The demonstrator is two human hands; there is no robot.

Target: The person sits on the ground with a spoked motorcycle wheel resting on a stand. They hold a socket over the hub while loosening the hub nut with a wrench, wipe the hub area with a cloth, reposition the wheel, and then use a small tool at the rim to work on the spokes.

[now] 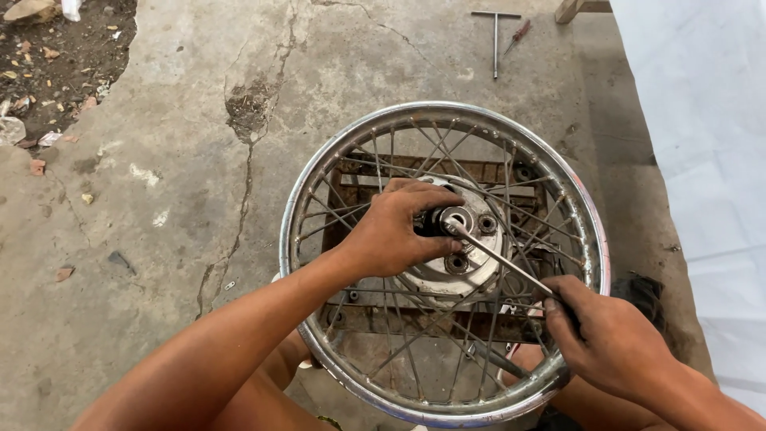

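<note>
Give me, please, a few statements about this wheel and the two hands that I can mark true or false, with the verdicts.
1. The left hand grips the hub of the spoked wheel. True.
2. The right hand holds a hammer. False: it holds a thin metal rod whose tip reaches the hub's centre.
3. The wheel has a tyre fitted. False: its rim is bare metal.
4. A T-handle tool lies on the concrete floor beyond the wheel. True.
</note>
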